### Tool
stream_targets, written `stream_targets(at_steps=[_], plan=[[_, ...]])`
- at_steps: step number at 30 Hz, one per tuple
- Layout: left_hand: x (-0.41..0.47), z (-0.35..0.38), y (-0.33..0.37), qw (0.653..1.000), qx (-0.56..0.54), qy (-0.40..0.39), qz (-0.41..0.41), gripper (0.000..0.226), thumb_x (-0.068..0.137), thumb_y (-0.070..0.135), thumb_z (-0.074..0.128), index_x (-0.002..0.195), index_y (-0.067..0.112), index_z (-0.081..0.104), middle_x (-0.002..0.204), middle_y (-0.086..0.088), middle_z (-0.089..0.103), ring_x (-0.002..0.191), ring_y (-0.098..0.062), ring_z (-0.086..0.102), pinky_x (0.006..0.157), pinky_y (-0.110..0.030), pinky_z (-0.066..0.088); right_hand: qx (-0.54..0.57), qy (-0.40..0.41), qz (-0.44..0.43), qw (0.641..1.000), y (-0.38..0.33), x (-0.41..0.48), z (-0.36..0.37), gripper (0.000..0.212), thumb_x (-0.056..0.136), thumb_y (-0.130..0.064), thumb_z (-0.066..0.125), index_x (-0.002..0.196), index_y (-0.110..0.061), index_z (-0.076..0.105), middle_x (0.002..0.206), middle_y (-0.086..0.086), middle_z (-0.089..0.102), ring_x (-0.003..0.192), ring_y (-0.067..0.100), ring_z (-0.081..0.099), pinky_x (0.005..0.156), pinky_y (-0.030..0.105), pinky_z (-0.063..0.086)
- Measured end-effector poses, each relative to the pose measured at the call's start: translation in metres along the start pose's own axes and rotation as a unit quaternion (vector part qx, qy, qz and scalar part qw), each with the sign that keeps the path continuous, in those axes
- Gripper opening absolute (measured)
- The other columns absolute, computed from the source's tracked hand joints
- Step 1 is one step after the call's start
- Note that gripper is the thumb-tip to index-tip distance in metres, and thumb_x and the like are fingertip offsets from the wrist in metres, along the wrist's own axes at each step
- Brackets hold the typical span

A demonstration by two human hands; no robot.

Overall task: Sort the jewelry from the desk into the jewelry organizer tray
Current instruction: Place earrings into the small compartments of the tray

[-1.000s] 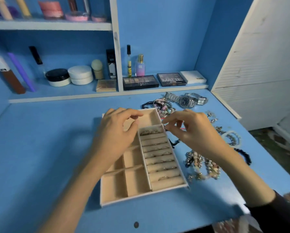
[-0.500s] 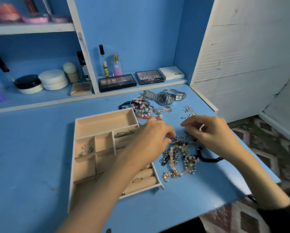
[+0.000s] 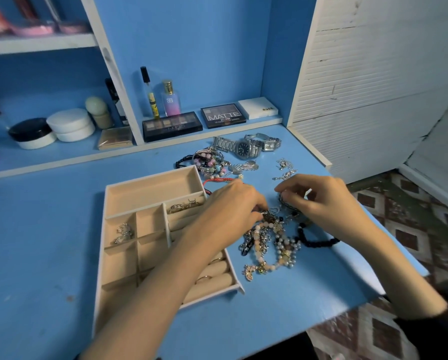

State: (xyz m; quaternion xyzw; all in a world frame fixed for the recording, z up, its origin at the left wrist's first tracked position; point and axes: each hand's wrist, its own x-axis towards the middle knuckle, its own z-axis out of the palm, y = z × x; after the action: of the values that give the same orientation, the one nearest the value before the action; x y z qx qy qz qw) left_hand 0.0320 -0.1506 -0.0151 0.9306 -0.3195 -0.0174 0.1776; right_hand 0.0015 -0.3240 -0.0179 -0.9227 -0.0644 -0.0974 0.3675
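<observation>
Cream felt on the left: the tray [image 3: 102, 245] sits on the blue desk [image 3: 35, 229], with silver charms [image 3: 124, 232] in one small cell on its left side and rings [image 3: 183, 205] tucked in the rolls on its right. Behind its far corner, pastel beads [image 3: 209, 161] and two watches [image 3: 243, 148] lie on the desk, apart from the action. The left hand [image 3: 233, 203] comes in across the tray's right side, fingers curled, tips pinching into the top of the tangle [image 3: 272, 245] of chains and bead bracelets just right of the tray. Opposite it is the right hand [image 3: 319, 201], thumb and fingers curled and nipping a silver bit [image 3: 282, 201] at the tangle's far edge; I can't tell which piece it belongs to. A black bracelet [image 3: 313, 241] trails out beneath that wrist. I read this as teasing one piece free. To do it well, I'd let the left hand pin the heap flat while the right draws its piece out slowly along its own line, no yanking, since charms look ready to snag. The tangle lies near the desk's front edge, so I'd pull toward the tray, not outward. I'd lift the freed piece clear of the tray wall before lowering it, and the long back cell looks the natural home for a bracelet.
</observation>
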Motion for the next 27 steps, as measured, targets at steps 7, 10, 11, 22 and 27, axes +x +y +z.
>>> stream_targets(at_steps=[7,10,11,22,27], plan=[[-0.003,0.002,-0.005,0.998,-0.019,0.062,-0.027,0.017,0.091,0.026,0.053,0.097,0.024,0.069,0.09,0.006,0.066,0.084,-0.012,0.051,0.08,-0.034,0.049,-0.122,-0.058,-0.053,0.989,0.003,0.008,-0.002,0.014,0.084,-0.018,0.064,0.095,-0.023,0.071,0.088,-0.004,0.064,0.081,0.009,0.045,0.07,0.008,0.033],[-0.008,-0.003,-0.007,0.989,-0.066,0.122,-0.045,0.015,0.089,0.024,0.057,0.095,0.022,0.07,0.09,0.01,0.066,0.082,-0.005,0.048,0.081,-0.021,0.042,-0.191,-0.097,-0.058,0.975,0.002,0.011,-0.001,0.02,0.082,-0.032,0.067,0.1,-0.025,0.071,0.093,-0.004,0.057,0.088,0.009,0.038,0.078,0.022,0.039],[-0.01,-0.006,-0.007,0.986,-0.084,0.137,-0.052,0.014,0.088,0.024,0.058,0.094,0.021,0.07,0.09,0.01,0.067,0.083,-0.005,0.051,0.081,-0.021,0.044,-0.205,-0.105,-0.052,0.972,0.001,0.012,-0.001,0.021,0.081,-0.035,0.067,0.1,-0.027,0.071,0.094,-0.004,0.054,0.089,0.009,0.036,0.081,0.029,0.042],[-0.017,-0.012,-0.012,0.977,-0.128,0.149,-0.084,0.01,0.085,0.022,0.062,0.088,0.021,0.072,0.076,0.015,0.06,0.068,0.008,0.051,0.063,-0.001,0.036,-0.199,-0.158,-0.046,0.966,-0.002,0.027,0.004,0.014,0.077,-0.032,0.071,0.088,-0.024,0.07,0.077,-0.015,0.046,0.083,0.007,0.041,0.069,0.017,0.038],[-0.019,-0.011,-0.012,0.976,-0.133,0.147,-0.091,0.01,0.085,0.023,0.062,0.088,0.022,0.072,0.073,0.023,0.055,0.068,0.01,0.051,0.063,0.001,0.035,-0.165,-0.214,0.009,0.963,-0.006,0.035,-0.001,0.008,0.075,-0.028,0.073,0.078,-0.024,0.067,0.075,-0.009,0.058,0.068,0.001,0.053,0.057,0.014,0.04]])
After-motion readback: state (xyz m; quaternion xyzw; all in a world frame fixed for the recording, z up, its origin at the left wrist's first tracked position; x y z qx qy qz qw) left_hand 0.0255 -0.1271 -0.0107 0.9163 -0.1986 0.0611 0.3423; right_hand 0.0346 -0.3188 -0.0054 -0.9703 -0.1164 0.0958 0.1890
